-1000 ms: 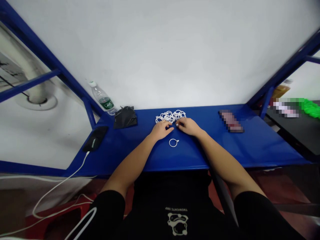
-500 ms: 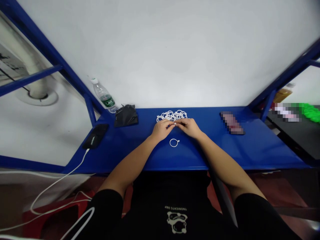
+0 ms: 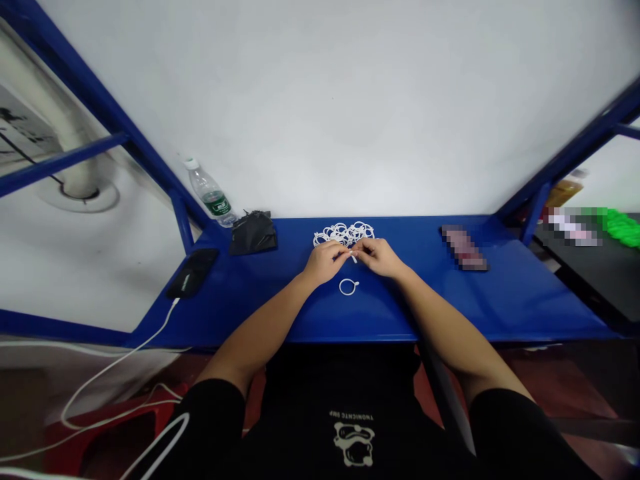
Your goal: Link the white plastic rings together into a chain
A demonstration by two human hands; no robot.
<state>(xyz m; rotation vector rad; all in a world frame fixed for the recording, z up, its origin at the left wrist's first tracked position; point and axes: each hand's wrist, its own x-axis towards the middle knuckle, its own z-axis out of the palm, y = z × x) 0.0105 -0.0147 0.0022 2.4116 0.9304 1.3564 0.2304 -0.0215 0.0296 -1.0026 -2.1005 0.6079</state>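
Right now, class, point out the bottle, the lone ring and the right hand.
Bottle (image 3: pixel 217 203), head view: its green label.
Lone ring (image 3: pixel 357 284), head view: its small tab.
Right hand (image 3: pixel 379 257), head view: back of the hand.

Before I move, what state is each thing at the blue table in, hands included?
Left hand: pinching the small white piece.
Right hand: pinching the same piece.
Small white piece: gripped, partly hidden.
Single white ring: looped, lying flat.
White ring pile: heaped, partly hidden behind the hands.
Bottle: capped.
Black plastic: rumpled.
Dark device: white cable plugged in.
Blurred object: lying flat, details unreadable.
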